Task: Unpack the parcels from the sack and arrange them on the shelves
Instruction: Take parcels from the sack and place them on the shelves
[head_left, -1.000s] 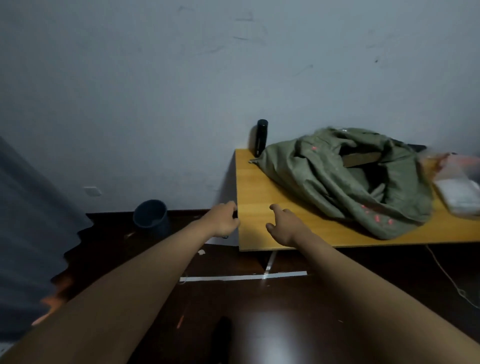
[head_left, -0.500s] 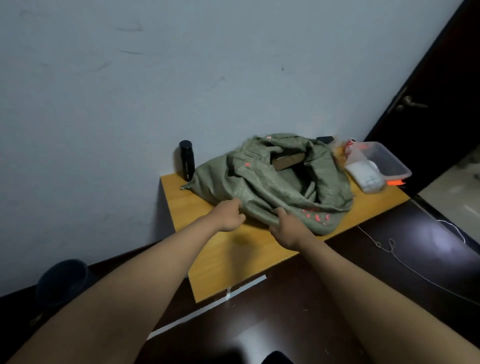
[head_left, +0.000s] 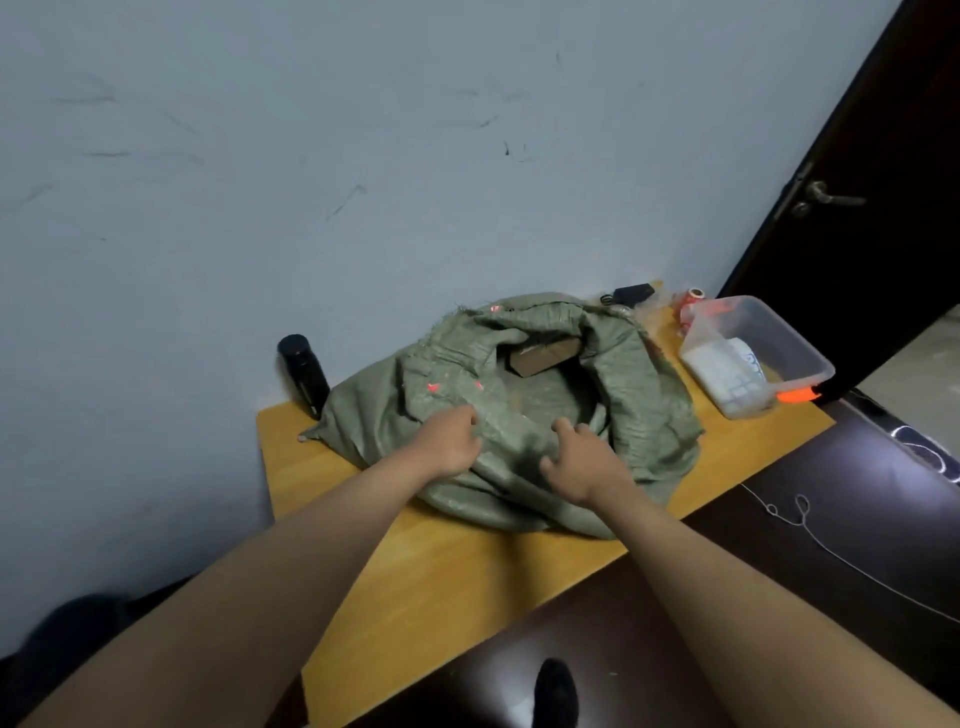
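Nearest the viewer, both bare forearms reach over the front edge of the wooden table (head_left: 395, 587) to the sack (head_left: 524, 431), which lies slumped across the middle of the table and runs back toward the wall edge. The left hand (head_left: 451, 440) rests on the near left fold of the cloth with its fingers curled down into it, seemingly gathering the fabric; the right hand (head_left: 576, 457) lies on the near rim of the mouth with fingers bent over the fold, and whether it truly pinches the cloth or only presses on it I cannot tell. The sack is a dull green woven material, crumpled, dusty-looking, with small red printed marks and a frayed rim. It should handle as soft and limp, with no shape of its own, so it will sag and shift when pulled. The rolled rim of the mouth, one hand on each side, looks the best place to hold it open. Deeper in the mouth, toward the back edge, a brown cardboard parcel (head_left: 543, 357) shows one corner and face. It looks stiff and boxy, probably light enough for one hand, and best taken by its opposite faces once the cloth is spread clear. Behind the sack, a black bottle (head_left: 304, 375) stands at the back left corner, and a clear plastic tub (head_left: 769, 343) sits near the right edge, just beside the sack.
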